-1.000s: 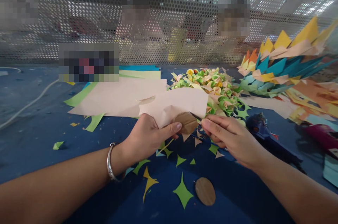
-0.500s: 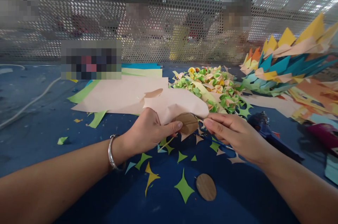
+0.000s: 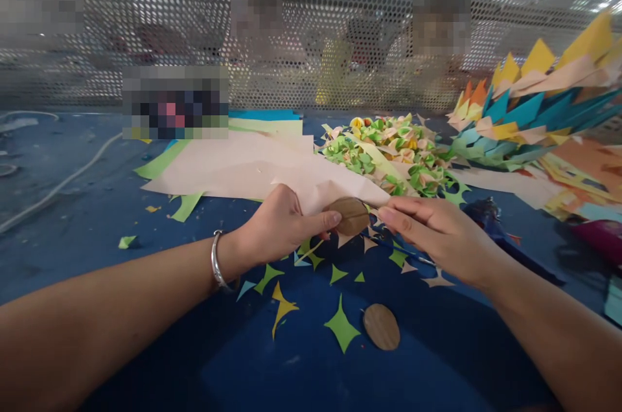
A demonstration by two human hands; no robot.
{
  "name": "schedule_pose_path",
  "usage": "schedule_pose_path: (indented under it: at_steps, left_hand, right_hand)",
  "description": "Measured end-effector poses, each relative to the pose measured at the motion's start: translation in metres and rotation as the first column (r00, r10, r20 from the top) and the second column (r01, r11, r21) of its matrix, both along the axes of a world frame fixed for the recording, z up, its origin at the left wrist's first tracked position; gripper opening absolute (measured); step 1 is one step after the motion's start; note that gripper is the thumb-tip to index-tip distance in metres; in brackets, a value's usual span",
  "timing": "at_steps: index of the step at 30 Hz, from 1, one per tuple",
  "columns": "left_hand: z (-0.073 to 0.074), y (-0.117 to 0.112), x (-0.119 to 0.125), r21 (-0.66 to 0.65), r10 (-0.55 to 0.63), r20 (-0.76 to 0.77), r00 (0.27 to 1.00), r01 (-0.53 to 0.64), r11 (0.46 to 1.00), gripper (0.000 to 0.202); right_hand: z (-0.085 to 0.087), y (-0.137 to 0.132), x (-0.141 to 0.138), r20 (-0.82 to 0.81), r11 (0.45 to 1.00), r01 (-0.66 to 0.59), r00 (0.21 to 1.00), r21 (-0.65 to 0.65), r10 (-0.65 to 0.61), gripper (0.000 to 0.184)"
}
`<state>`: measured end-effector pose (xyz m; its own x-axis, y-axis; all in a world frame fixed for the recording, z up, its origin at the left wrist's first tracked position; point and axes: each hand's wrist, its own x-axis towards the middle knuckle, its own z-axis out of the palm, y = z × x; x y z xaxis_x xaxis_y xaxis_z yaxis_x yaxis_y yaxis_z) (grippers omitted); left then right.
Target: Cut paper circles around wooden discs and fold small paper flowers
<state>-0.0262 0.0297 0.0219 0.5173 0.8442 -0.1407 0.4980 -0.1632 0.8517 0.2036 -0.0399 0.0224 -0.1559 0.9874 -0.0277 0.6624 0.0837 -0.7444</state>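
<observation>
My left hand (image 3: 279, 221), with a silver bangle at the wrist, is closed on a pale pink paper sheet (image 3: 228, 162). Its thumb presses a brown oval cardboard piece (image 3: 354, 216) against the sheet's near edge. At the paper's right corner, my right hand (image 3: 422, 224) is pinched around a thin tool, mostly hidden by the fingers; its kind is unclear. Below the hands, a second brown oval piece (image 3: 381, 326) lies on the blue table (image 3: 272, 379). Green star-shaped offcuts (image 3: 343, 326) and a yellow scrap (image 3: 282, 309) lie near it.
Folded green and peach paper pieces (image 3: 389, 149) are heaped behind my right hand. A layered paper construction with yellow and teal points (image 3: 539, 107) stands at the right. A white cable (image 3: 72, 175) crosses the left side; perforated metal (image 3: 301, 43) lines the back.
The raised, curled part of the pink sheet has come down flatter, and the opening in it no longer shows. Both hands stay close to the oval piece; the view shifts slightly.
</observation>
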Motion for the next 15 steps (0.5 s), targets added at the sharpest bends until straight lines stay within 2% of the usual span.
schedule_pose_path:
  at_steps: [4,9,15]
  left_hand:
    - [0.0001,-0.0044,0.0024,0.040,0.025,0.040,0.999,-0.027,0.999,0.041]
    - [-0.0015,-0.0073,0.0050,0.069,0.055,-0.020,0.998,-0.053,0.996,0.041]
    - [-0.0065,-0.0067,0.0022,0.137,-0.007,0.047,0.999,0.000,0.991,0.047]
  right_hand:
    - [0.0001,-0.0005,0.0003,0.084,0.998,-0.003,0.996,0.068,-0.003,0.045]
    - [0.0010,-0.0019,-0.0005,0.147,0.992,-0.006,0.989,0.124,-0.013,0.043]
    - [0.0009,-0.0011,0.0004,0.165,0.987,-0.027,0.986,0.156,0.001,0.046]
